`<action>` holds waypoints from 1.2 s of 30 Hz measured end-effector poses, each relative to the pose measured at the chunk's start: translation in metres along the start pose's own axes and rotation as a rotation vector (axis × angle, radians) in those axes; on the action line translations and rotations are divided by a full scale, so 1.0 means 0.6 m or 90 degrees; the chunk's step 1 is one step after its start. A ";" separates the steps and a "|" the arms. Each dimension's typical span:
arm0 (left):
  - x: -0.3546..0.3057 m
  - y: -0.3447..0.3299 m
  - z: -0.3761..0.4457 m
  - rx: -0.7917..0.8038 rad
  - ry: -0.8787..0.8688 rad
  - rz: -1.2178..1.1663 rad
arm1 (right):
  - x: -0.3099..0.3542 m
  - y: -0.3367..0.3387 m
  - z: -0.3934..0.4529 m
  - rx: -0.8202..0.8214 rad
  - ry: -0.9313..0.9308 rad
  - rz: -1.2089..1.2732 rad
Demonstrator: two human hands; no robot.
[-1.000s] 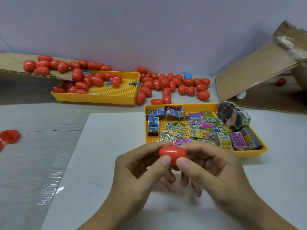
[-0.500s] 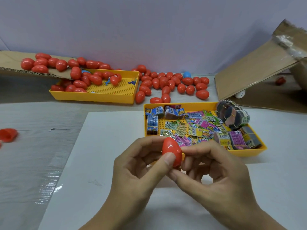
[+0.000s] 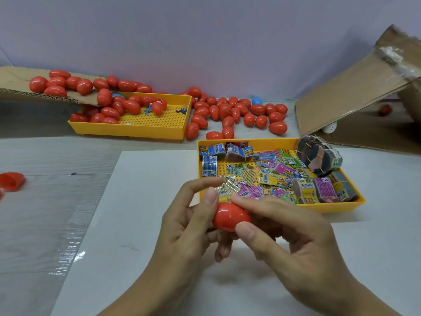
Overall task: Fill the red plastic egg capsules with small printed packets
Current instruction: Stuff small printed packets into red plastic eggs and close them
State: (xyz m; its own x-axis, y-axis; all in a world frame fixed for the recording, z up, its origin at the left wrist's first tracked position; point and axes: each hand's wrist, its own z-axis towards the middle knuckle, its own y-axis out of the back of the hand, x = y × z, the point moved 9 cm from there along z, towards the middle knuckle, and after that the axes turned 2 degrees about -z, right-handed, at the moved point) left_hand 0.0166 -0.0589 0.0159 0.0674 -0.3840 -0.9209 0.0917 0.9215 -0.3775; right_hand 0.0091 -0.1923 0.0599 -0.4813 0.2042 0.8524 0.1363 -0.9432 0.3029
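Note:
A closed red egg capsule (image 3: 230,216) is held between both hands above the white sheet (image 3: 141,201). My right hand (image 3: 289,242) grips it with thumb below and fingers over the top. My left hand (image 3: 189,226) holds its left end, thumb raised beside it. Just behind stands a yellow tray (image 3: 337,207) full of small printed packets (image 3: 271,176), some bundled with rubber bands (image 3: 319,156).
A second yellow tray (image 3: 159,128) at the back left holds red eggs (image 3: 109,111) spilling from a cardboard flap (image 3: 13,80). More red eggs (image 3: 239,112) and a blue one (image 3: 256,101) lie behind. An open red half (image 3: 11,181) sits far left. A cardboard box (image 3: 355,92) is at right.
The egg has come lower and toward me, turning from upright to lying sideways. My right hand now wraps it, and my left thumb has lifted off its front.

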 end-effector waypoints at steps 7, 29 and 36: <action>-0.013 0.010 0.003 -0.037 -0.037 0.015 | 0.003 0.042 0.016 -0.068 0.042 -0.070; -0.050 0.034 0.013 -0.121 -0.047 -0.009 | -0.043 0.060 0.046 0.011 -0.035 -0.243; -0.046 0.026 0.007 -0.098 -0.044 -0.028 | -0.036 0.040 0.034 0.017 -0.123 0.163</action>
State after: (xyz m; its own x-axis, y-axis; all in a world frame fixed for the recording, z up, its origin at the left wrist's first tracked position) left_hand 0.0203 -0.0341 0.0357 0.1359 -0.4218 -0.8964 -0.0565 0.9001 -0.4321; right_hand 0.0402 -0.2139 0.0572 -0.2558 0.0097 0.9667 0.2553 -0.9638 0.0773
